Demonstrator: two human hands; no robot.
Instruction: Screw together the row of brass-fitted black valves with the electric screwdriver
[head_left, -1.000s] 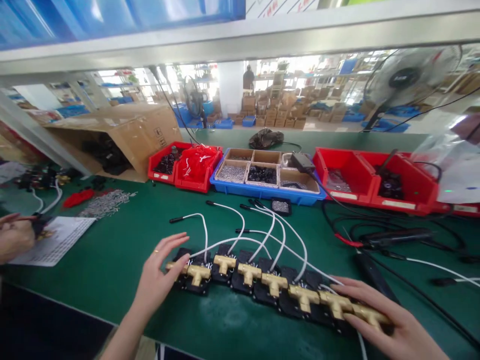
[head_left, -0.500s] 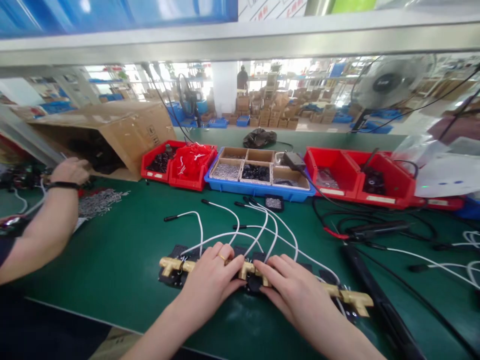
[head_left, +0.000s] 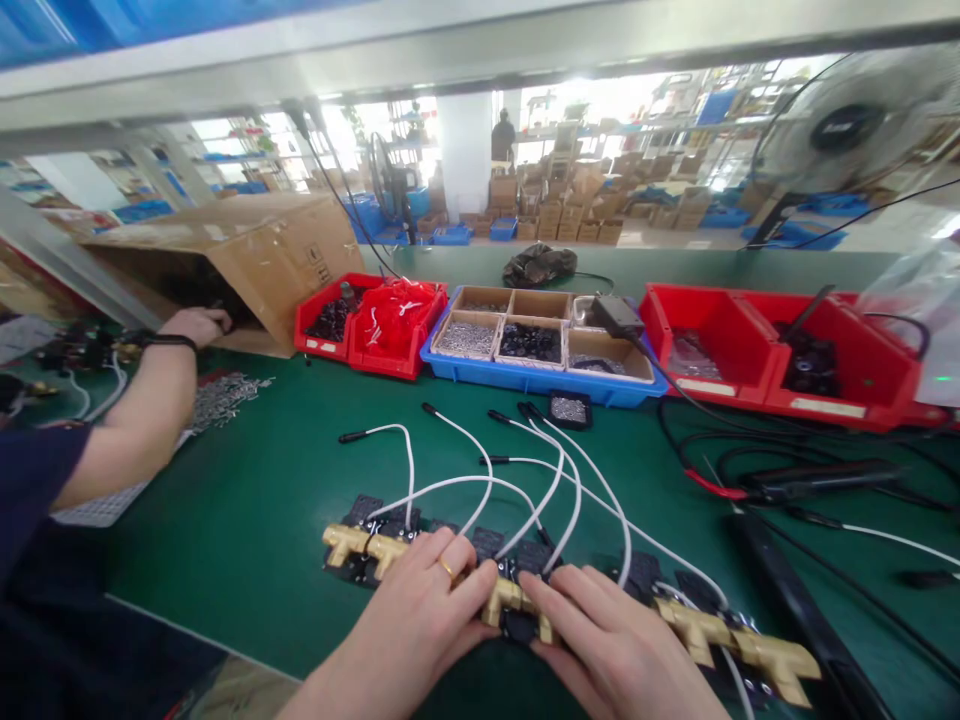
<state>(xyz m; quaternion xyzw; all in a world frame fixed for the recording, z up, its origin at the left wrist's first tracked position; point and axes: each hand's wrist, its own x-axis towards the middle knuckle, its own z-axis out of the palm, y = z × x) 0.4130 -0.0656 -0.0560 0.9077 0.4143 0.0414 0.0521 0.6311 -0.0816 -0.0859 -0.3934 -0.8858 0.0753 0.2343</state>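
Pressing flat on a row of brass fittings [head_left: 517, 600] at the desk's [head_left: 247, 520] near edge, left hand [head_left: 420, 615] and right hand [head_left: 607, 645] lie side by side, fingers spread, gripping nothing. White wires [head_left: 480, 480] curl beyond them; farther back, a blue tray [head_left: 525, 375] sits between red bins [head_left: 371, 330]

The left hand [head_left: 420, 620] and right hand [head_left: 615, 655] lie over the middle of the row of brass fittings [head_left: 360, 545], hiding the pieces beneath their palms. Both forearms run off the near edge. At far left a co-worker's hand [head_left: 196, 322] reaches into the cardboard box [head_left: 247, 250], its fingertips lost in shadow. Contents of the blue tray [head_left: 525, 375] are too small to tell.
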